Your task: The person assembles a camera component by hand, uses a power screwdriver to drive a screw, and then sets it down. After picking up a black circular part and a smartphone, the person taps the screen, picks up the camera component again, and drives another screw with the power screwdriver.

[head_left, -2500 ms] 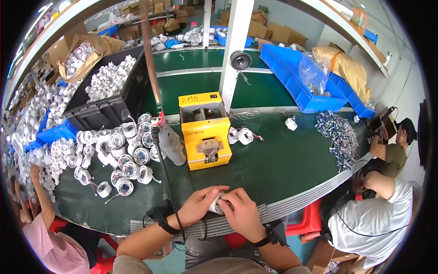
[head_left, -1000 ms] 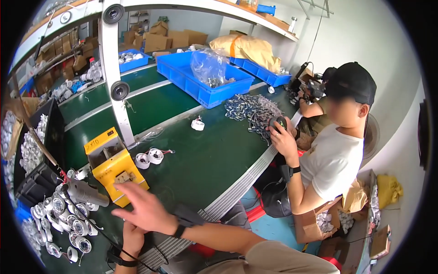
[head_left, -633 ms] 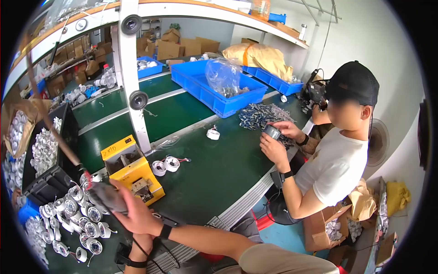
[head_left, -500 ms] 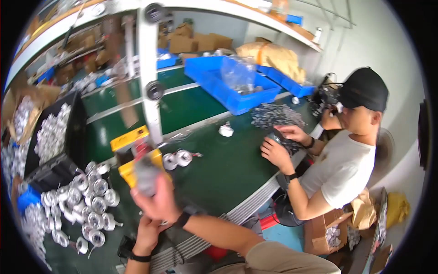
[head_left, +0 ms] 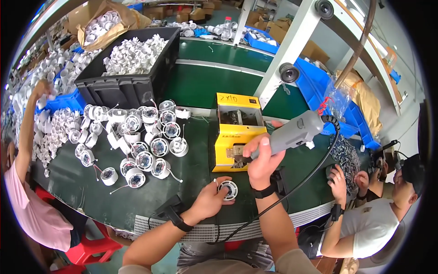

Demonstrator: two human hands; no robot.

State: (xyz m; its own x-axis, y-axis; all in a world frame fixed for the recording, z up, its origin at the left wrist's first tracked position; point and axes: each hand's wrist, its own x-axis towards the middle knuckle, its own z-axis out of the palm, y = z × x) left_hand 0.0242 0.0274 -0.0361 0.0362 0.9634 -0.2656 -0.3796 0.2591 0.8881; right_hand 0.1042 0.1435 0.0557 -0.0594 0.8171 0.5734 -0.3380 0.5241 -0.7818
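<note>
My left hand is closed on a round white lamp housing with a hollow ring face, low over the green bench top. My right hand wraps the front end of a grey electric screwdriver. The tool lies tilted, its rear up to the right and its front end beside a yellow screw feeder box. That box has an open top and a metal fitting on its front; the screwdriver's tip is hidden by my fingers. A black coiled cord runs from the tool's rear down across my right forearm.
Several white round housings with wires lie left of the box. Behind them stands a black crate of small white parts. A white post rises behind the box. Co-workers sit at left and right; dark small parts lie near the right one.
The view has swung to the right. The screwdriver, blurred before near the yellow box, is now seen clearly in my right hand. My left hand now shows the white housing.
</note>
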